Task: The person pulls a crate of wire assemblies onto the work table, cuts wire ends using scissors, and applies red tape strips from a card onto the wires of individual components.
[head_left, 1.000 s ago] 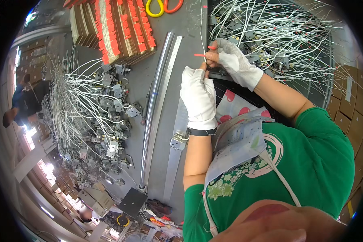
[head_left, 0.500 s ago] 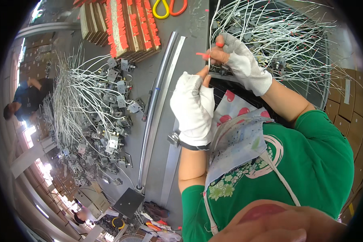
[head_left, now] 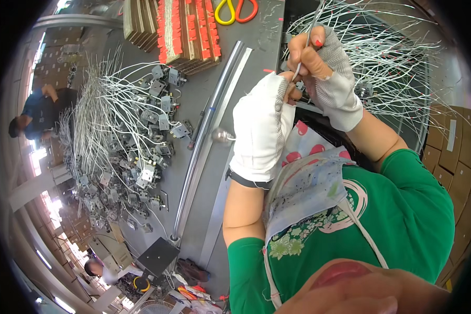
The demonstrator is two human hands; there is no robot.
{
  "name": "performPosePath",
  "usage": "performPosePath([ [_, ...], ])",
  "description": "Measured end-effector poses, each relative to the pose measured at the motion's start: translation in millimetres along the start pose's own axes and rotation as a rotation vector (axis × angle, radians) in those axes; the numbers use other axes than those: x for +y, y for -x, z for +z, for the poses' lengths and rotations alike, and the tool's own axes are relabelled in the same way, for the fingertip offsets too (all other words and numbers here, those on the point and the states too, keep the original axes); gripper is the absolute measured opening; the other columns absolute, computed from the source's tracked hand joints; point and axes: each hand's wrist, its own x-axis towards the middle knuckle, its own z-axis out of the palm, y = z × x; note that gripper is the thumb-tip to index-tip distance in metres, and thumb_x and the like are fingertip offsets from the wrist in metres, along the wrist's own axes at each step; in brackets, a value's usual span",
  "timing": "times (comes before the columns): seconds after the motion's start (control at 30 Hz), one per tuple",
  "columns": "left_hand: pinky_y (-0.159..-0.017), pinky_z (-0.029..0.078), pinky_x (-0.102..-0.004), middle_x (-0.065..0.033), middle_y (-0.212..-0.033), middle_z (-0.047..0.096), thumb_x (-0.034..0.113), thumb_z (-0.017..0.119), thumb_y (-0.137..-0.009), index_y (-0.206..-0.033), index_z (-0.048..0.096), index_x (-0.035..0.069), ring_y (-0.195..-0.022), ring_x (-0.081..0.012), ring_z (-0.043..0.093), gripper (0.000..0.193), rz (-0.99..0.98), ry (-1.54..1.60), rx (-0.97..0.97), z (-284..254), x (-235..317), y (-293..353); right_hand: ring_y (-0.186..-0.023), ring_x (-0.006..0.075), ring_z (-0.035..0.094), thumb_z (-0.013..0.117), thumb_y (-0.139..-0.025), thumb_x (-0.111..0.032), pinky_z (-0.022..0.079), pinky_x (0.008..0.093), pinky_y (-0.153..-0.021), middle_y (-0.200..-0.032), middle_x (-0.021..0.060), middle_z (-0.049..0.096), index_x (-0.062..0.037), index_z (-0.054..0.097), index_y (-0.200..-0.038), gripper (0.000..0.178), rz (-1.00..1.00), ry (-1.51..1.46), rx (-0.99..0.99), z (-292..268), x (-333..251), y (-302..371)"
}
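A thin white wire (head_left: pixel 312 23) runs slantwise between my hands, its upper part reaching past the far edge of the bench. My right hand (head_left: pixel 329 78), in a fingerless white-and-grey glove, pinches it between thumb and fingers. Just below, my left hand (head_left: pixel 259 128), gloved the same way, is closed at the wire's lower end; what lies inside those fingers is mostly hidden. A small red strip (head_left: pixel 268 70) shows beside the left fingertips. Behind the right hand, many white wires with red marks (head_left: pixel 382 47) fan out of a dark tray (head_left: pixel 421 112), with metal parts among them.
Left on the bench lies a heap of metal switch-like parts with white wires (head_left: pixel 141 136). Card stacks with red strips (head_left: pixel 188 31) and scissors with yellow and red handles (head_left: pixel 235 10) sit at the back. A metal rail (head_left: pixel 204 141) crosses the bench. Cartons (head_left: pixel 458 152) stand right.
My right hand has moved up and now pinches the wire higher, with the wire tilted. My left hand has turned and closed around the lower end. The red strip is lower-profile beside the left fingers.
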Motion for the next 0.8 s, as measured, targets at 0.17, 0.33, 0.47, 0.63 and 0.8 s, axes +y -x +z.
performPosePath([
  [0.17, -0.066, 0.050, -0.0252, -0.0079, -0.080, 0.066, -0.006, 0.062, -0.086, -0.102, 0.066, 0.001, -0.070, -0.0170, 0.064, 0.018, 0.073, -0.241, 0.014, 4, 5, -6, -0.068, 0.0062, 0.044, 0.055, -0.099, -0.017, 0.040, 0.0209, -0.067, -0.093, 0.0045, 0.053, -0.0149, 0.041, -0.102, 0.015, 0.017, -0.164, -0.039, -8, -1, -4],
  [0.33, -0.079, 0.049, -0.0324, -0.0094, -0.088, 0.066, -0.008, 0.069, -0.074, -0.107, 0.065, 0.004, -0.085, -0.0238, 0.063, 0.035, 0.211, -0.486, 0.327, 2, -13, 4, -0.062, 0.0057, 0.039, 0.055, -0.099, -0.023, 0.041, 0.0218, -0.063, -0.086, 0.0028, 0.050, -0.0100, 0.046, -0.096, 0.016, 0.062, -0.201, 0.224, -23, -8, -20],
  [0.47, -0.087, 0.047, -0.0388, -0.0136, -0.106, 0.061, 0.006, 0.079, -0.067, -0.113, 0.063, 0.004, -0.094, -0.0316, 0.060, 0.048, 0.101, -0.586, 0.356, -11, -30, 50, -0.066, 0.0095, 0.051, 0.060, -0.095, -0.014, 0.044, 0.0213, -0.062, -0.080, 0.0029, 0.055, -0.0011, 0.061, -0.095, 0.013, 0.045, -0.031, 0.555, -102, -8, -41],
  [0.63, -0.098, 0.039, -0.0478, -0.0161, -0.124, 0.052, 0.019, 0.084, -0.058, -0.121, 0.057, 0.008, -0.113, -0.0372, 0.050, 0.069, -0.328, -0.844, 0.186, -37, -55, 96, -0.085, 0.0139, 0.063, 0.055, -0.083, -0.012, 0.050, 0.0298, -0.074, -0.091, 0.0137, 0.069, -0.0013, 0.065, -0.110, 0.031, -0.158, 1.837, 0.372, -193, -85, -22],
  [0.8, -0.099, 0.038, -0.0459, -0.0131, -0.114, 0.059, 0.019, 0.083, -0.059, -0.119, 0.060, 0.011, -0.107, -0.0363, 0.053, 0.065, -0.245, -0.935, 0.353, -70, -70, 97, -0.097, 0.0157, 0.065, 0.062, -0.089, -0.023, 0.048, 0.0229, -0.083, -0.113, 0.0158, 0.068, 0.0116, 0.057, -0.120, 0.047, -0.302, 1.042, 0.631, -266, -86, -21],
])
